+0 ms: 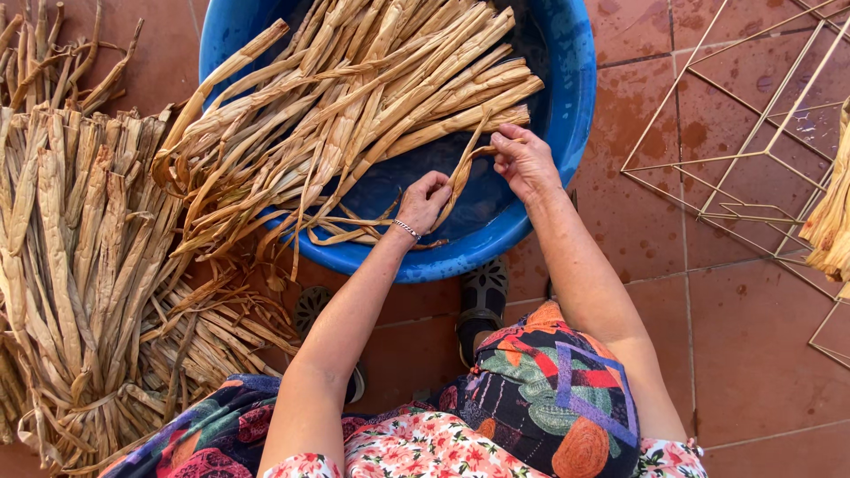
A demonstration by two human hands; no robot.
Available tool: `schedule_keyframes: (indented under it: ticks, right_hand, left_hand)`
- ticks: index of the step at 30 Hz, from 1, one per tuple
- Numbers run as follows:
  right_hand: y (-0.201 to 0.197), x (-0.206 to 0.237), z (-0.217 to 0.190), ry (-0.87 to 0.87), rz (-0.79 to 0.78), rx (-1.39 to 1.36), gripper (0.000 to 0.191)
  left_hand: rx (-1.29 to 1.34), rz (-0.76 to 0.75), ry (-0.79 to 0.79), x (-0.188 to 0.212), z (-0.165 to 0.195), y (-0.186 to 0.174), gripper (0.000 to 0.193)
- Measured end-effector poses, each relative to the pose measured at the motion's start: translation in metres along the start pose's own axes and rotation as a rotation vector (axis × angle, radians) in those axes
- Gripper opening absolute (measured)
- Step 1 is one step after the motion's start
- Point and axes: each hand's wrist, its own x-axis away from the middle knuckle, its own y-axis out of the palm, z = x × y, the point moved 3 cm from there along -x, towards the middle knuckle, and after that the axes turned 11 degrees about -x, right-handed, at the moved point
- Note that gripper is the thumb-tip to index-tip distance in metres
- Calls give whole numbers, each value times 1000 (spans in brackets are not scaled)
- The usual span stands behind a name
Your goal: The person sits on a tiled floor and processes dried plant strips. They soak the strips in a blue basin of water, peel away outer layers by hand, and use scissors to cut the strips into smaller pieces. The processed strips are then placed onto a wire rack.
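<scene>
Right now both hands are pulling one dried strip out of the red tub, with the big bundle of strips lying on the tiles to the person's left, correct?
Not quite: the tub is blue, not red, as the head view shows. The rest holds: the left hand and right hand both grip one dried strip over the tub, and the big bundle lies on the tiles to the person's left.

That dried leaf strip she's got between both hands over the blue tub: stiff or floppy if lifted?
Probably floppy: the strip bends in a curve between the left hand and right hand. Likely light, being thin and flat like the strips in the blue tub. Possibly damp and a bit slick; the tiles look wet.
</scene>
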Motion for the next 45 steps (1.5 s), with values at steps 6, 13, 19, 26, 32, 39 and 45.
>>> schedule_keyframes:
  ticks: [6, 13, 19, 26, 32, 39, 45]
  right_hand:
    - [8, 0, 3, 105, 1, 61, 20]
    - [20, -1, 16, 41, 21, 480, 23]
    - [24, 12, 12, 38, -66, 59, 23]
    - [21, 18, 32, -200, -2, 338, 28]
    - [31, 13, 10, -428, 59, 290, 30]
    - [27, 8, -56, -353, 190, -185, 34]
    - [4, -8, -122, -468, 125, -397, 37]
  left_hand:
    - [-239, -146, -30, -1, -10, -11, 14]
    - [-275, -47, 133, -8, 7, -20, 33]
    - [-158, 145, 36, -26, 29, 16, 25]
    - [301, 10, -32, -23, 30, 30, 23]
    - [-631, 170, 337, -15, 55, 22, 22]
    - [-530, 87, 392, -1, 70, 31, 22]
    - [-517, 87, 524, 29, 84, 20, 20]
